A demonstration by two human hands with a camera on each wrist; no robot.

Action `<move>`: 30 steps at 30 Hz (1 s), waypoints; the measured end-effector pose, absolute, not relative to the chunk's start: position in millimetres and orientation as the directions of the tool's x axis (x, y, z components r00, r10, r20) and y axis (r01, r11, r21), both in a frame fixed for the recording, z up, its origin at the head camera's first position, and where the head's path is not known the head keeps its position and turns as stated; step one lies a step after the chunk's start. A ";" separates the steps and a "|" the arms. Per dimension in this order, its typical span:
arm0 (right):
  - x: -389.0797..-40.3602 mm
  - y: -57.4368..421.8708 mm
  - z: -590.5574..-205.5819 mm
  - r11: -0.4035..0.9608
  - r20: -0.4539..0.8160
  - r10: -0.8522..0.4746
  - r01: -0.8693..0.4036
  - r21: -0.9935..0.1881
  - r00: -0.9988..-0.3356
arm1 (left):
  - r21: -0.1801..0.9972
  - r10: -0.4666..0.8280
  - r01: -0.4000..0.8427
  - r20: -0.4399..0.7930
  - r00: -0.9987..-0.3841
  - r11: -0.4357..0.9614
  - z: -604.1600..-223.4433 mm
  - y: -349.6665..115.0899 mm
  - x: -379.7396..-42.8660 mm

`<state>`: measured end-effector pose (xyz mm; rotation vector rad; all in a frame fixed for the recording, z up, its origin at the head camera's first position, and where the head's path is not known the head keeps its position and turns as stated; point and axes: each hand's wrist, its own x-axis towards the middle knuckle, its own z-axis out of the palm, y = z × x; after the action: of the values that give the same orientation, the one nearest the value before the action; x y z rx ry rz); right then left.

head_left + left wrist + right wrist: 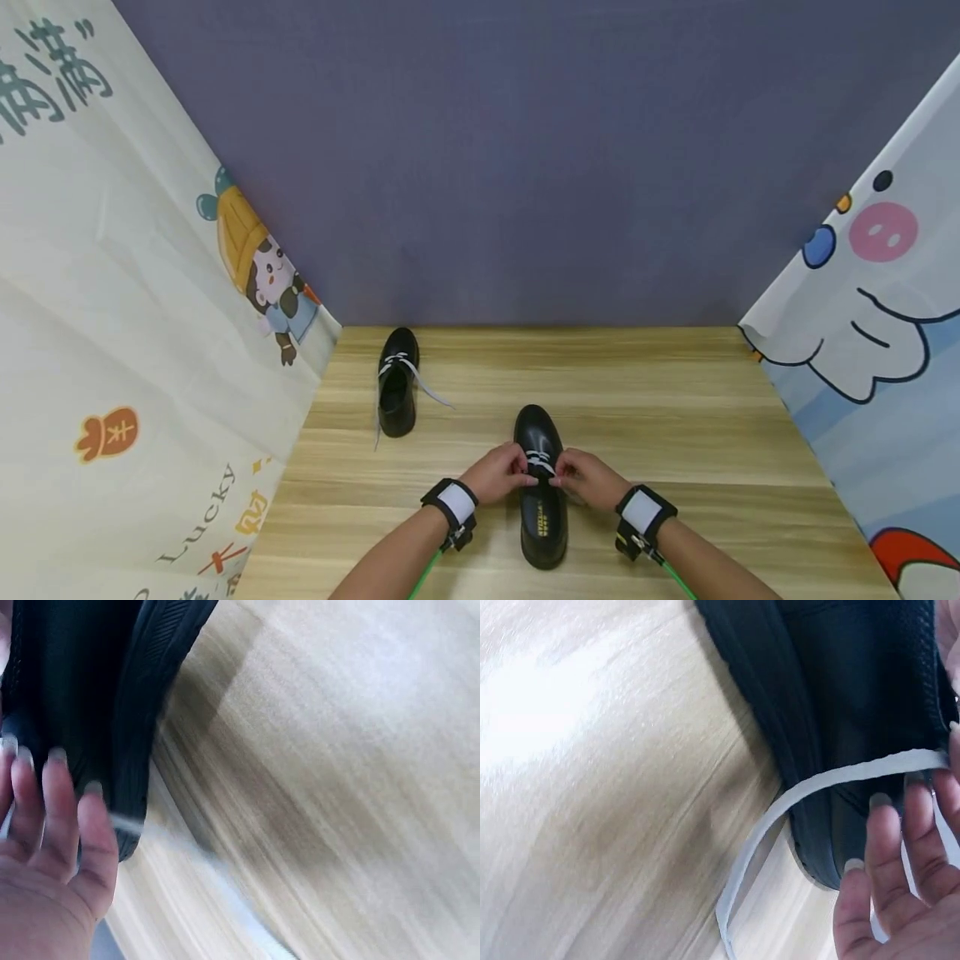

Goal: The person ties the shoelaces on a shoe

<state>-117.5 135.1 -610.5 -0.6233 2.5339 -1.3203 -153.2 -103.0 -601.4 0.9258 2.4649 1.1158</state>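
Observation:
A black leather shoe [543, 533] stands on the wooden surface, toe pointing away, with white lacing over its tongue. At the left side of the lacing, my left hand [497, 473] pinches a white shoelace between thumb and fingers. From the opposite side my right hand [592, 478] pinches the other lace end. In the right wrist view the lace [832, 777] curves out from the fingers across the shoe's side to the wood. A blurred lace [225, 881] trails from the shoe in the left wrist view, where the left fingers [96, 825] lie against the upper.
A second black shoe [397, 408] stands farther back on the left, its white laces hanging loose on both sides. Behind the wooden surface [660, 400] rises a grey-blue panel [525, 167]. Printed cloths border the left [150, 292] and right [900, 333].

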 end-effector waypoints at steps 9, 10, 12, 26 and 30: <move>-116.4 137.4 -613.2 0.466 -0.031 -0.450 -0.206 -0.860 -0.892 | 0.767 0.650 0.413 -0.006 -0.760 0.491 -605.6 -102.7 -156.2; -116.3 137.6 -613.3 0.462 -0.031 -0.450 -0.203 -0.863 -0.892 | 0.763 0.659 0.425 -0.002 -0.752 0.487 -605.5 -102.5 -156.8; -116.2 137.8 -613.3 0.461 -0.034 -0.449 -0.199 -0.865 -0.893 | 0.742 0.676 0.461 0.015 -0.737 0.486 -605.2 -102.0 -157.4; -121.2 138.7 -608.3 0.434 0.017 -0.417 -0.216 -0.875 -0.909 | 0.723 0.653 0.447 -0.007 -0.757 0.526 -599.9 -110.2 -161.5; -123.4 139.3 -608.6 0.470 0.051 -0.416 -0.263 -0.843 -0.908 | 0.696 0.665 0.472 -0.010 -0.747 0.541 -598.6 -111.7 -161.4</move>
<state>-123.4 139.3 -608.6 -0.5943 2.5520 -1.4202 -161.4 -111.7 -598.6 0.9485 2.5083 1.0099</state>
